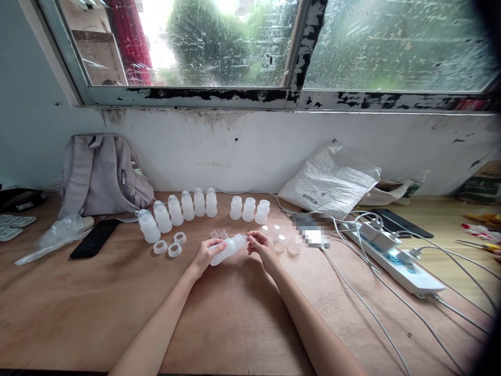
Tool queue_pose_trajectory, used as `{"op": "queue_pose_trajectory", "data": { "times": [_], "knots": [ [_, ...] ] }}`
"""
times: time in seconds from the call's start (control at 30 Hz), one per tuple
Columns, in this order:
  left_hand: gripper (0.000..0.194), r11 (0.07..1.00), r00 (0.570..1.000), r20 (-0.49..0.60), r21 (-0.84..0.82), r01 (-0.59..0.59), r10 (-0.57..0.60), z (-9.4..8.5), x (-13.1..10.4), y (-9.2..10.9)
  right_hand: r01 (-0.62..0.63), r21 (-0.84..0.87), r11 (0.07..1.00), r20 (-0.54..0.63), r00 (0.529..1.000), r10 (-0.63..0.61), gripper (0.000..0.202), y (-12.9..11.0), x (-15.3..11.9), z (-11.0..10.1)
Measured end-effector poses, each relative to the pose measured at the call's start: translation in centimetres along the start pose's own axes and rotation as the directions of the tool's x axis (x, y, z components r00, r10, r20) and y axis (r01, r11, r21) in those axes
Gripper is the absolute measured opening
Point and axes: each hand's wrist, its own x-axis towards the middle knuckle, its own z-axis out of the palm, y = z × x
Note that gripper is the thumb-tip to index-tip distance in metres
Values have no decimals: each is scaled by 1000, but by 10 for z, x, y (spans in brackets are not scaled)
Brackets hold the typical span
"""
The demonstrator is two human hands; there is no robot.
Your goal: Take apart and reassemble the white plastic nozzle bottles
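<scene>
My left hand (207, 256) is wrapped round a frosted baby bottle (227, 249), tilted with its mouth up to the right. At that end, my right hand (260, 245) pinches a clear teat (243, 238) at the bottle's neck; the fingertips partly hide it. Behind the bottle lie two more clear teats (218, 234). Three white rings (174, 249) lie to the left of my left hand. Several clear caps (293, 247) rest just right of my right hand. Farther back stand several capped bottles (176, 210) and three uncapped bottles (249, 209).
A grey backpack (99, 172), a black phone (95, 238) and a crumpled plastic bag (62, 232) are on the left. To the right lie a silvery packing bag (332, 177), a power strip (407, 269) with trailing cables and a dark tablet-like device (403, 222). A wall and window stand behind.
</scene>
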Motion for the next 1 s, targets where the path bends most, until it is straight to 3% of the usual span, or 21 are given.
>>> {"op": "queue_pose_trajectory", "data": {
  "times": [0.37,0.57,0.7,0.87,1.0],
  "knots": [
    [36,1000,999,32,5,18,-18,0,0,1,17,-108,994,6,1000,-16,29,-3,-3,5],
    [35,1000,995,100,-4,9,-8,1,-3,3,-16,-106,994,3,1000,17,41,0,-3,7],
    [39,997,990,117,10,76,-77,2,-3,5,-40,-122,992,-22,999,38,43,-4,-5,8],
    [40,994,983,154,-28,105,-100,0,-4,4,-13,-126,992,39,999,18,34,-11,-9,8],
    [38,995,983,154,4,96,-96,0,-3,2,-30,-115,993,49,998,36,39,-9,-7,6]
  ]
}}
